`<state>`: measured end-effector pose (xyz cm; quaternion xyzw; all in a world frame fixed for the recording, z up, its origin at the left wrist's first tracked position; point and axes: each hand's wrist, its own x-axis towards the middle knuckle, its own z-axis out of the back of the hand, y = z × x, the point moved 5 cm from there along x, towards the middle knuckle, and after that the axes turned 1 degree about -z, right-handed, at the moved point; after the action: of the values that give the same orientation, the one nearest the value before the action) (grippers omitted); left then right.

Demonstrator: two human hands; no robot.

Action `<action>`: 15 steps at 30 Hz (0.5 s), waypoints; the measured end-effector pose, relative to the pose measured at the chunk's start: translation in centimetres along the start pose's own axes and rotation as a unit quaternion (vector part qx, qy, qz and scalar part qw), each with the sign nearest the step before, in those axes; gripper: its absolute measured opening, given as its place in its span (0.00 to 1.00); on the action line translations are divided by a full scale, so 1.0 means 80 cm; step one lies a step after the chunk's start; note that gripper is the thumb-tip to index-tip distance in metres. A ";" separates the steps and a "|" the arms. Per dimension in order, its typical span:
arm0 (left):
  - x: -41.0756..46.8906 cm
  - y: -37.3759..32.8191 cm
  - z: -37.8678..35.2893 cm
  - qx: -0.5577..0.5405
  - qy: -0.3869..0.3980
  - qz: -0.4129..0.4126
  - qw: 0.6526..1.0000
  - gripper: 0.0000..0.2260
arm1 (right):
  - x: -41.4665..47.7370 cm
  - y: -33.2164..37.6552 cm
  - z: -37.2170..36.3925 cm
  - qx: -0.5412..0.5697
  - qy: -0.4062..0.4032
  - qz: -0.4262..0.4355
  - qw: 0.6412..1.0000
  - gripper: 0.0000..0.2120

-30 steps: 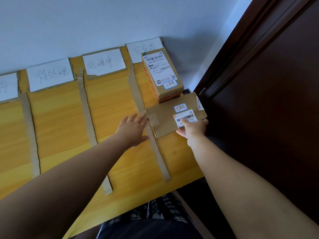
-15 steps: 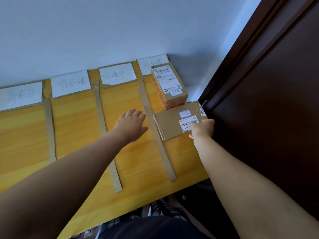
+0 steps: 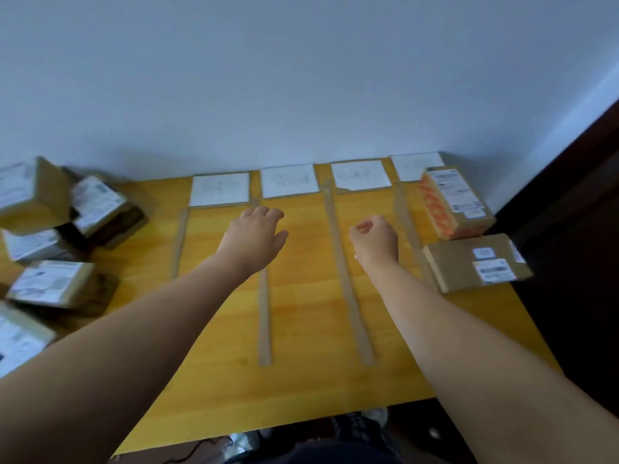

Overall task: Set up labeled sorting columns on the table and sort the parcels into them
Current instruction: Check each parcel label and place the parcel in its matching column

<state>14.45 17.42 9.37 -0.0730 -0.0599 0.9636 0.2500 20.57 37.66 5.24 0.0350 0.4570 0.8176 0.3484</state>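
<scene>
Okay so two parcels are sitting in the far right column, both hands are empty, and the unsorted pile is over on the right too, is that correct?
Not quite. In the head view the unsorted pile is on the left end of the table, not the right. Two parcels do sit in the far right column, and both hands are empty.

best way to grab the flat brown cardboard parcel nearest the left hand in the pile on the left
The flat brown cardboard parcel lies label-up at the pile's right edge. Bring the left hand in from the right and pinch its short brown side wall, thumb on the label. That side seems open, while other parcels crowd the rest.
</scene>
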 end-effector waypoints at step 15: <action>-0.126 0.305 0.045 -0.044 -0.030 0.166 0.985 0.21 | -0.106 0.171 -0.248 -0.019 0.153 0.133 0.979 0.03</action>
<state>11.01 -8.96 10.31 -0.0640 -0.0967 0.9900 0.0809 12.15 13.56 6.52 -0.0369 0.4806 0.8609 0.1630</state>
